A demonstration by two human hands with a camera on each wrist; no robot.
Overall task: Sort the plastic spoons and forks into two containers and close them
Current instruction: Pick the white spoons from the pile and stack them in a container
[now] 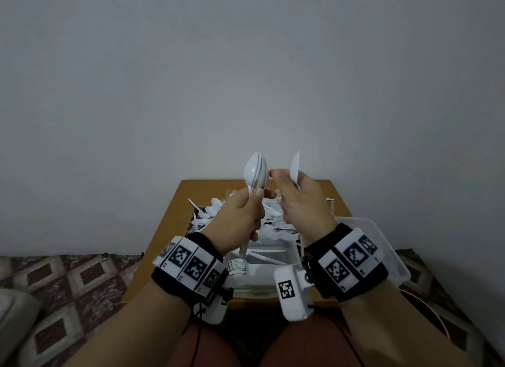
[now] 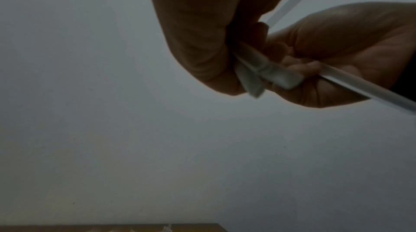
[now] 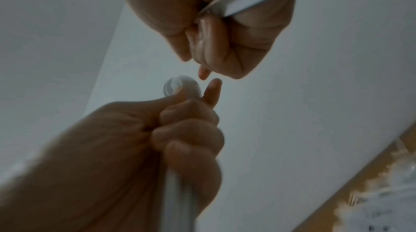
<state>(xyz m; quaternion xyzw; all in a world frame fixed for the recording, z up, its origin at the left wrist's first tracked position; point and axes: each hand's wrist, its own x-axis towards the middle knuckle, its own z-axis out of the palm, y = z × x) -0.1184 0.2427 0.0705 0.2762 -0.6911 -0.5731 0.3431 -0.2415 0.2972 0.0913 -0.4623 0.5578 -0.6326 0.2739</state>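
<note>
Spoons and forks are the items sorted here, and the nearest are already put away: a nested row of spoons (image 1: 237, 266) lies in the clear container (image 1: 261, 280) at the near edge of the bench (image 1: 169, 224). A second clear piece (image 1: 382, 246), either a lid or the other container, sits to the right, partly hidden by the right wrist.

Above the container, both hands are raised. The left hand (image 1: 240, 221) has its grip closed around the handles of a stacked bundle of spoons (image 1: 255, 172), bowls upward; the wrist views show the handles fanned slightly at the lower end. The right hand (image 1: 300, 202) grips a single spoon (image 1: 295, 167) against the palm, while its thumb and forefinger reach toward the bundle's bowls, close to them or just touching.

Beyond the hands, the unsorted pile (image 1: 218, 210) of white cutlery covers the far part of the bench.

Likely faults from here: the bundle splays or slips if the left grip loosens while another spoon is added, since the smooth handles are already out of line; the palmed spoon may drop while the fingertips work; and a fork may pass unnoticed into the stack, because white pieces look alike in dim light.
</note>
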